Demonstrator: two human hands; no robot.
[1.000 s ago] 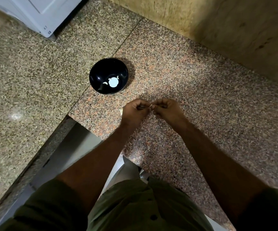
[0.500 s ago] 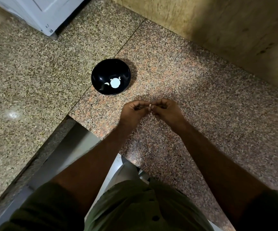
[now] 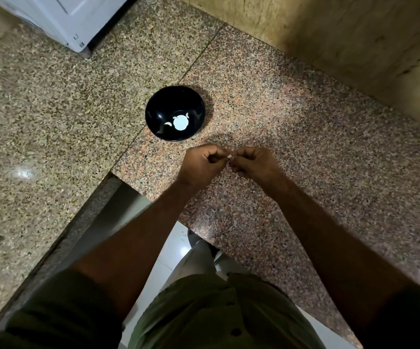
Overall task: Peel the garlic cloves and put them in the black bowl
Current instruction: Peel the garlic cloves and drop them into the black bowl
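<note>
Granite-top: left hand (image 3: 201,164) and right hand (image 3: 256,165) pinch garlic clove (image 3: 229,156).

A speckled granite counter (image 3: 304,147) in two slabs, with a seam (image 3: 199,51) between them, meets a tan stone wall (image 3: 342,41). A white appliance (image 3: 62,16) stands far left. Below, glossy white floor tile (image 3: 176,250) shows.
</note>
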